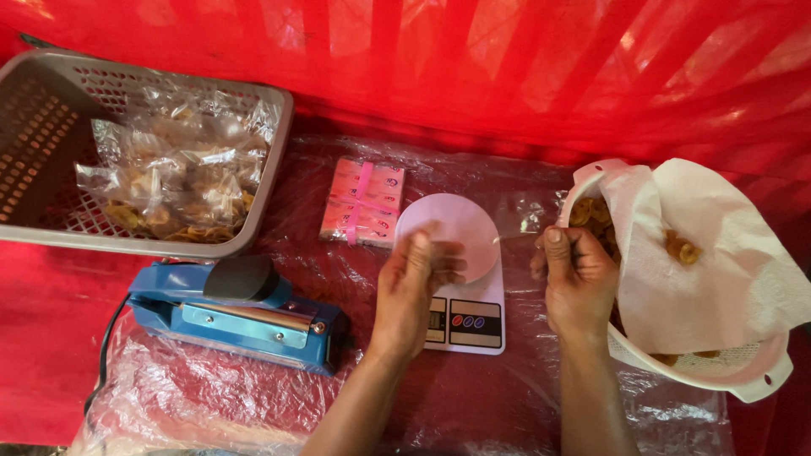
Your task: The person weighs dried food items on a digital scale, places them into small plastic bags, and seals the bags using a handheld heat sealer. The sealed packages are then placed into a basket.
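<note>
Left hand (414,283): raised over the near edge of the kitchen scale (463,287), fingers together and bent slightly inward, thumb side up. Something thin and clear seems to be pinched at the fingertips, but the view does not resolve it; whether this hand grips anything I cannot tell.

Right hand (574,283): curled into a loose fist just beside the rim of the white colander (760,380), thumb on top. Fingers appear closed around something small; the object itself is hidden, so its contents cannot be identified.

Scale: white, round weighing platter at the far end, display and buttons at the near end, lying between the two hands on a sheet of clear plastic film (211,397). Platter partly covered by the left fingers.

Colander: at the right, lined with white paper towel (718,253); yellow-brown fried chips (680,247) visible on the paper and under its fold near the right hand.

Further out: a pink banded stack of small packets (363,201) just beyond the scale. A blue heat sealer (236,312) to the left of the left hand, dark handle knob on top, black cord running off its left end. A grey perforated basket (51,143) at far left, holding clear bags of chips (177,181). Red cloth (507,76) covers the surface and the backdrop.
</note>
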